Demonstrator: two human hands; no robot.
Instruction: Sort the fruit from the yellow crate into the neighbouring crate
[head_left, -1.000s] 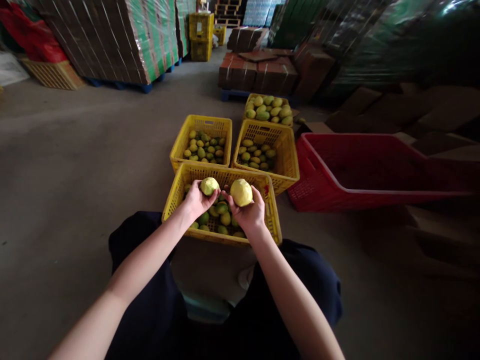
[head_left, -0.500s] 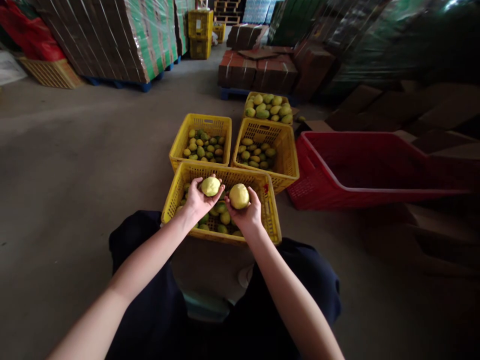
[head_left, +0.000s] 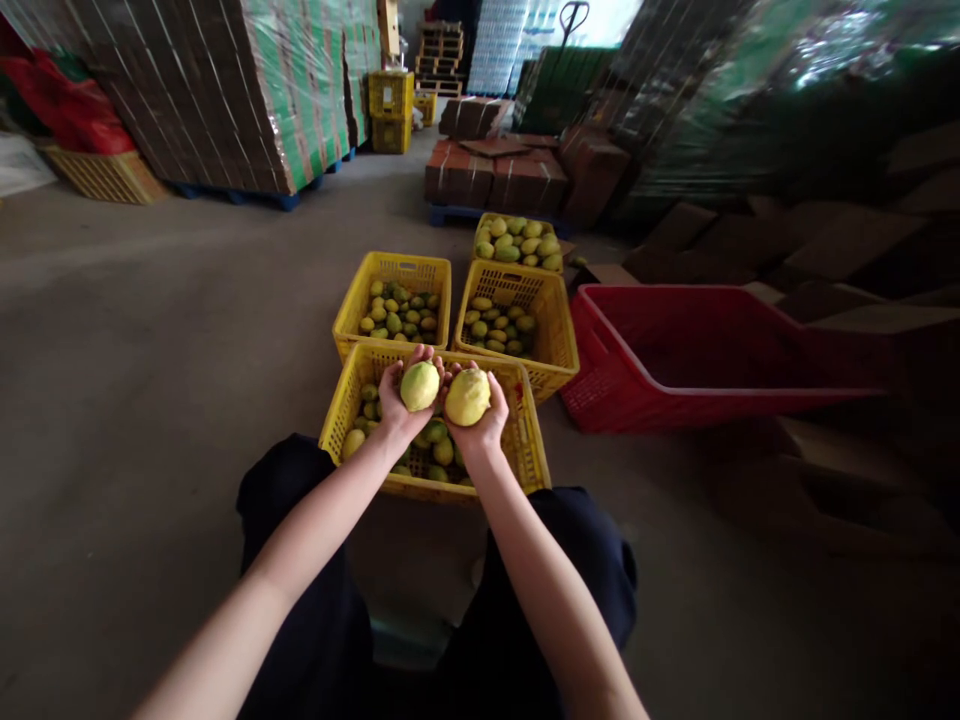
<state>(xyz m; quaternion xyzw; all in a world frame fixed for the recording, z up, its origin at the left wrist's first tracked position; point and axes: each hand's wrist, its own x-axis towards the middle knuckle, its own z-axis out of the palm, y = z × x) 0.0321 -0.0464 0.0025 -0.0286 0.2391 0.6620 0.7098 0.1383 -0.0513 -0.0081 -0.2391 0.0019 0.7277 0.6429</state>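
Note:
Over the nearest yellow crate (head_left: 529, 425), both my hands are turned palm up, close together. My left hand (head_left: 398, 415) cups a yellow-green lemon (head_left: 419, 386), its fingers curled around the far side. A larger, paler yellow lemon (head_left: 467, 397) rests in my right hand (head_left: 484, 432), with the thumb along its right side. Below the hands, several green and yellow lemons (head_left: 442, 452) lie in the crate, partly hidden by my hands and wrists.
Beyond stand a left yellow crate (head_left: 392, 262), a right yellow crate (head_left: 556, 325) and a heaped crate of lemons (head_left: 517, 243). An open red bin (head_left: 622, 345) is at the right. Wrapped stacks (head_left: 300, 100) and brown cartons (head_left: 529, 180) stand farther back.
My hands have come closer together, each still holding its lemon. The lemons have been turned, showing different sides. The view has tilted up slightly and shifted right.

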